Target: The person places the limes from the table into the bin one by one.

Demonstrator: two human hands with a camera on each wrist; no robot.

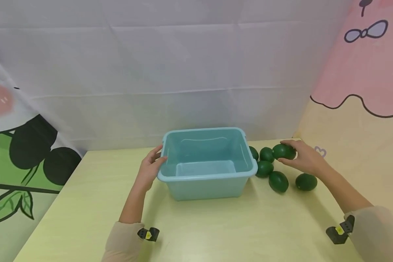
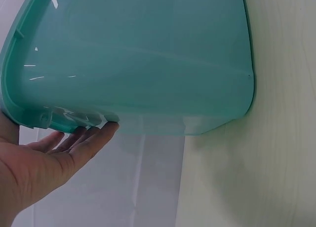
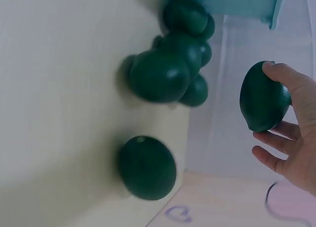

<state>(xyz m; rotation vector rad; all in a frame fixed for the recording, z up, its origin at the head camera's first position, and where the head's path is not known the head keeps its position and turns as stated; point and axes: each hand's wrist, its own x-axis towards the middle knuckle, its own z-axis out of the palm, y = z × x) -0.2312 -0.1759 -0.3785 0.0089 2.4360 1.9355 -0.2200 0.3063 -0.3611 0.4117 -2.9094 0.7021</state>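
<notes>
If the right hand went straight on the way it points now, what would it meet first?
Probably the blue basin's side rim. The right hand holds a green fruit seemingly above the loose fruits and may pass over them, but depth is unclear; it could clip one.

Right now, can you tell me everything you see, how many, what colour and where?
Tub: 1, blue-green, on the table
Raised fruit: 1, dark green, in the right hand
Loose fruits: at least 5, dark green, right of the tub; some overlap
Table: 1, pale yellow, underneath
Sheet: 1, whitish, behind
Cartoon backdrops: 2, multicoloured, left and right
Wrist gadgets: 2, black and yellow, by the sleeves
Sleeves: 2, beige, on the forearms
Left hand: 1, bare, at the tub's left rim
Right hand: 1, bare, round the raised fruit
</notes>
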